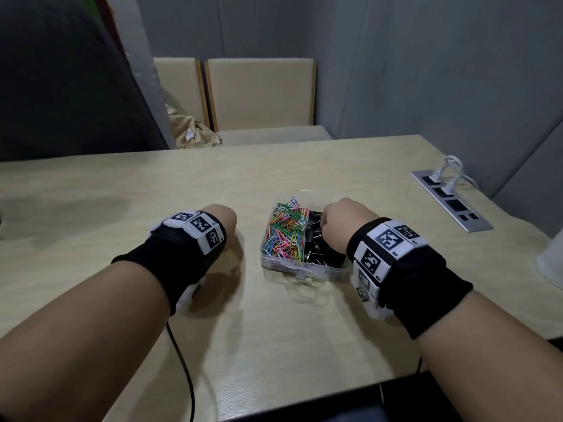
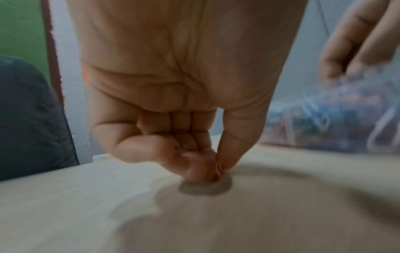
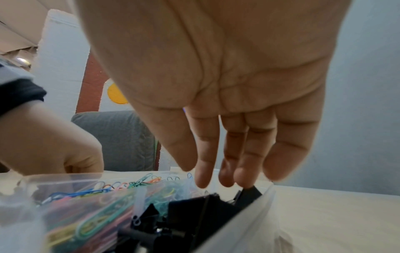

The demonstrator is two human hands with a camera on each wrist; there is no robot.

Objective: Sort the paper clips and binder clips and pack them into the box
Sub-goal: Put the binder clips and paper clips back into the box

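Observation:
A clear plastic box (image 1: 304, 274) stands mid-table. Coloured paper clips (image 1: 285, 233) fill its left compartment and black binder clips (image 1: 320, 254) its right one. My left hand (image 1: 224, 220) is down on the table just left of the box. In the left wrist view its thumb and fingertips (image 2: 216, 171) pinch a small pink paper clip (image 2: 218, 168) against the tabletop, though the view is blurred. My right hand (image 1: 338, 220) hangs over the binder clip side. Its fingers (image 3: 216, 179) are straight, with the tips at the binder clips (image 3: 194, 208) beside the box wall (image 3: 255, 214).
A socket strip with white plugs (image 1: 451, 202) is set into the table (image 1: 152, 193) at the right. A white object (image 1: 551, 260) sits at the right edge. Beige chairs (image 1: 262, 92) stand beyond the far edge. A black cable (image 1: 182, 360) trails off the near edge.

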